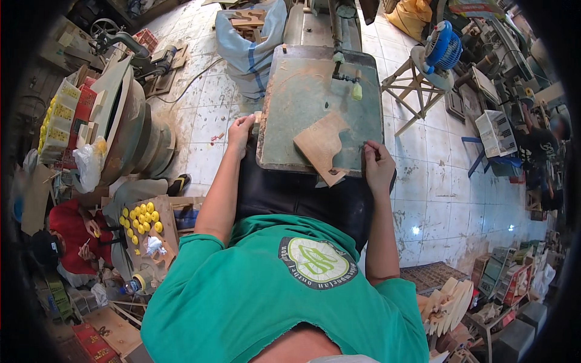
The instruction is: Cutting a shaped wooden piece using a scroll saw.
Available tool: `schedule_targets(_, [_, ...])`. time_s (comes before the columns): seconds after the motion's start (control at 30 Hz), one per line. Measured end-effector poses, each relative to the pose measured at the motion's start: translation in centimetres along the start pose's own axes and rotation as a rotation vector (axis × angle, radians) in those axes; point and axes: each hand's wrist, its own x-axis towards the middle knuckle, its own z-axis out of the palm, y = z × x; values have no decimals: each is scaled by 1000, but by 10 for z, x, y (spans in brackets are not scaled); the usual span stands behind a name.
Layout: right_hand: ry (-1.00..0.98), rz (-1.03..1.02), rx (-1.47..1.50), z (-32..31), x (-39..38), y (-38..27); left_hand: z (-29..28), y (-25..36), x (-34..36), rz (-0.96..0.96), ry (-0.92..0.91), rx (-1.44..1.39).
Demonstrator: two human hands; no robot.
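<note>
A flat piece of wood (319, 142) with a wavy cut right edge lies on the grey-green machine table (290, 91) in front of me. Its lower corner reaches past the table's near edge. At the table's left edge, my left hand (241, 132) is closed in a pinch on a small wooden offcut (258, 116). My right hand (379, 166) is at the right edge with its fingers curled together; whether anything is between them is hidden. Above the board, the machine's arm carries a thin metal fitting (346, 77) with a pale green piece (356, 92).
Beyond the table's left corner stands a white sack (251, 54) of wood pieces. A blue fan (443, 48) sits on a wooden stool (417, 91) at the right. At lower left, a person in red (75, 233) works beside several yellow round pieces (142, 218). Wooden parts (448, 305) are stacked at lower right.
</note>
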Motion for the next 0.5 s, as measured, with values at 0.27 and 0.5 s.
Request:
schedule_targets(0.27, [-27,-157,-172,29,10,-45,-8,2,-4,8,69,55])
schedule_targets(0.5, [-289,-706,-680,69,28,-56,81,50,-135,540,-18,687])
